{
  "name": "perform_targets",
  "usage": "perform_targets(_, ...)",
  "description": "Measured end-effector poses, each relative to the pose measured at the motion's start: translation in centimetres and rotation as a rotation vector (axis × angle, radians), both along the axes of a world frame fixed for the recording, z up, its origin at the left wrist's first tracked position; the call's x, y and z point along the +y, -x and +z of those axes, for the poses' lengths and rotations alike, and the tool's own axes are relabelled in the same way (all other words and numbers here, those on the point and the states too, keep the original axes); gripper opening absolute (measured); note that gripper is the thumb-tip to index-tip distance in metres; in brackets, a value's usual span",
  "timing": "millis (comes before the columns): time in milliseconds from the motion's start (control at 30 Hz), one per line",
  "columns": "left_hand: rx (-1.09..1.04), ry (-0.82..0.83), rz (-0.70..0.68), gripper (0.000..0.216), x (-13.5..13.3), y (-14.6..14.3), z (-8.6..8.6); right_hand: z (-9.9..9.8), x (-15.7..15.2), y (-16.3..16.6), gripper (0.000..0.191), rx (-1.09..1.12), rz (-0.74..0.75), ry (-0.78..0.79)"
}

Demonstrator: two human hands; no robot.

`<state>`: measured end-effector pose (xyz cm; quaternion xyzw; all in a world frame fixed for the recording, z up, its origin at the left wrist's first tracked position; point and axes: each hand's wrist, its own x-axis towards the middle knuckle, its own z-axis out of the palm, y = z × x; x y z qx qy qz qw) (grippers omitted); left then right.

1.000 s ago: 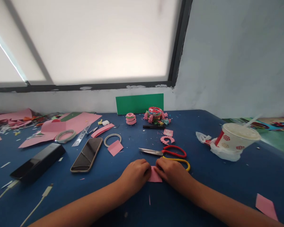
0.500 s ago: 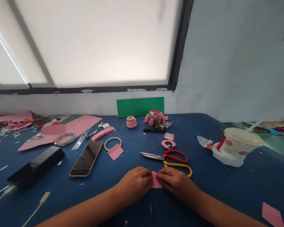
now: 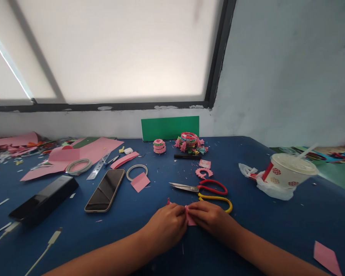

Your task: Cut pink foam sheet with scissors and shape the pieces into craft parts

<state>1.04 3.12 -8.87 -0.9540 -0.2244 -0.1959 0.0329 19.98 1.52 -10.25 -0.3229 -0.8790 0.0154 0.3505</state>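
Note:
Between my two hands is a small piece of pink paper [image 3: 191, 220], partly hidden by the fingers. My left hand [image 3: 169, 224] pinches its left side, fingers closed. From the right, my right hand [image 3: 209, 216] pinches its top edge with the fingers together. Just beyond the hands lie scissors [image 3: 194, 188] with one red and one yellow handle, blades pointing left; my right hand overlaps the yellow loop. A pink scrap [image 3: 169, 201] peeks out behind my left hand.
Left of my hands are a phone [image 3: 105, 190], a tape roll [image 3: 137, 172] with a pink square [image 3: 140, 182], and a black box-shaped device [image 3: 44, 197]. A lidded cup [image 3: 289, 172] stands right. Paper crafts [image 3: 189, 142], a black marker [image 3: 187, 156] and a green card [image 3: 170, 128] sit at the back.
Both hands stay closed on the pink paper. The left hand has shifted slightly to the right, and less of the paper shows between them. The whole view has moved a little.

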Motion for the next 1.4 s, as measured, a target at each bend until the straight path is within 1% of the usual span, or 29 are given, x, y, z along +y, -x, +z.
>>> perform_targets(233,0.015,0.029,-0.026,0.028,0.2,0.2,0.2,-0.1,0.1,-0.1,0.027,0.0,0.029,0.041)
perform_targets(400,0.049,0.074,-0.025,0.027,0.2,0.5,0.8,-0.2,0.3,-0.4,0.019,0.013,0.031,0.105)
perform_targets(467,0.071,0.111,-0.019,0.026,0.1,0.5,1.1,0.1,0.3,-0.5,0.019,0.025,0.035,0.152)
perform_targets(600,0.081,0.167,-0.031,0.022,0.1,0.6,1.4,0.5,0.2,-0.8,0.026,0.041,0.042,0.263)
perform_targets(667,0.084,0.176,-0.035,0.021,0.1,0.7,1.5,0.5,0.2,-0.9,0.028,0.044,0.049,0.282)
perform_targets(833,0.088,0.156,-0.031,0.021,0.2,0.7,1.5,0.2,0.1,-0.9,0.029,0.031,0.059,0.261)
perform_targets(967,0.101,0.149,-0.033,0.02,0.6,0.6,1.5,0.5,0.0,-0.7,0.026,0.013,0.063,0.226)
perform_targets(1067,0.065,0.167,-0.041,0.02,0.9,0.5,1.3,0.6,-0.2,-0.5,0.023,-0.008,0.06,0.198)
perform_targets(1167,0.05,0.167,-0.06,0.02,1.1,0.4,1.2,0.7,-0.3,-0.4,0.023,-0.028,0.047,0.202)
perform_targets(1233,0.087,0.149,-0.054,0.018,0.9,0.3,1.4,0.9,-0.4,-0.3,0.023,-0.05,0.042,0.218)
perform_targets(1333,0.209,0.105,-0.014,0.015,0.2,-0.1,2.1,1.3,-0.6,-0.1,0.023,-0.097,0.016,0.226)
perform_targets(1400,0.297,0.064,-0.003,0.021,-0.4,-0.4,2.6,1.6,-0.9,0.1,0.02,-0.144,-0.03,0.217)
